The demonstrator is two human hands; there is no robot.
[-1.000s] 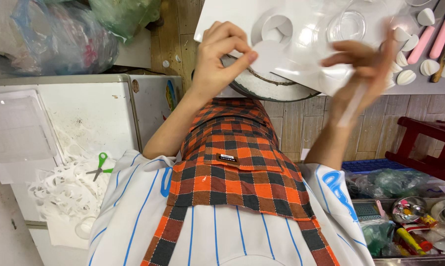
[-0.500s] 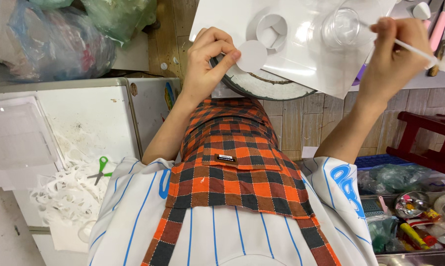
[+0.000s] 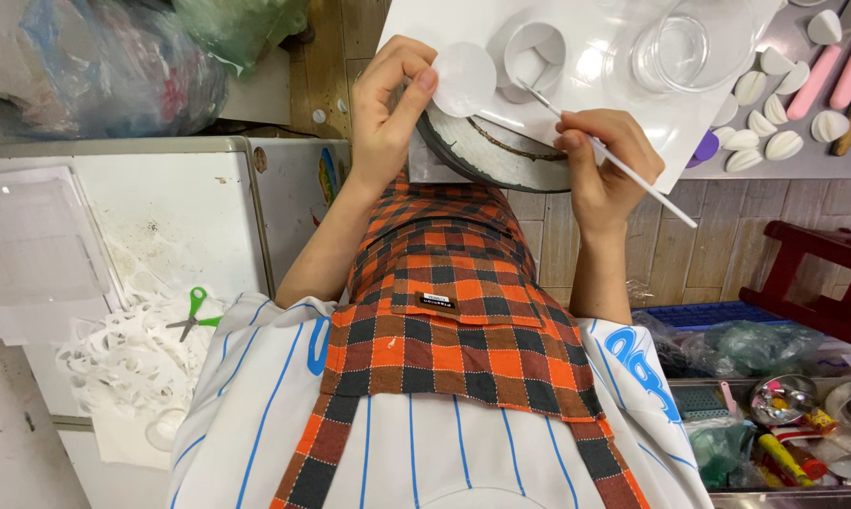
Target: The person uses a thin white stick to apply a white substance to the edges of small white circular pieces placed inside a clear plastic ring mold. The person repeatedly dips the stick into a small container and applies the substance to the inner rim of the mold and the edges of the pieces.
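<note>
Left hand (image 3: 388,113) pinches a white paper disc (image 3: 463,79) between thumb and fingers, just over the white sheet's (image 3: 444,24) edge. Right hand (image 3: 604,170) grips a thin brush (image 3: 623,168), tip reaching toward the disc. A glass jar (image 3: 675,52) stands on the sheet nearby.

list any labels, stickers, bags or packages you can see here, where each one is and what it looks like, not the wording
Small label: sewn on the checked apron's chest pocket, a dark rectangle with pale print.
Sticker: on the side of the white cabinet by the left forearm, oval, blue, yellow and red.
Clear plastic bag: top left, above the cabinet, crumpled, bluish contents.
Green plastic bag: top, just right of the clear one.
Plastic bags: lower right, by the blue crate, greenish contents.
</note>
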